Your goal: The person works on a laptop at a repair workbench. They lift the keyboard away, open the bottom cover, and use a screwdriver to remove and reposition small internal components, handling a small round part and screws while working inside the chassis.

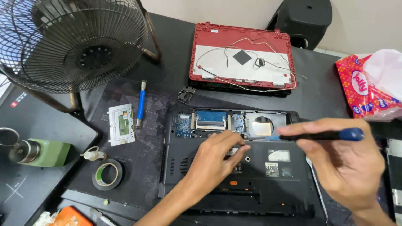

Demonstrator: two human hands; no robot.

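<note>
Across the black mat, starting at the far left, a green bottle lies on its side beneath a wire-caged fan. Next come a roll of black tape, a detached touchpad board and a blue-handled brush.

At the middle sits the opened laptop base, underside up, its hatch off so the blue circuit boards show. The left hand rests on it, fingers curled together and pressing on a small dark part at the edge of the opening; whether they pinch it I cannot tell. Behind lies a red screen lid with loose wires.

Further right, the right hand is clamped around a blue-ended screwdriver, its tip aimed at the open bay.

Judging by looks, the base is stiff plastic and moderately heavy, while the exposed boards seem fragile; it is best held by the outer casing edges, away from the components.

At the far right edge sits a pink tissue pack.
</note>
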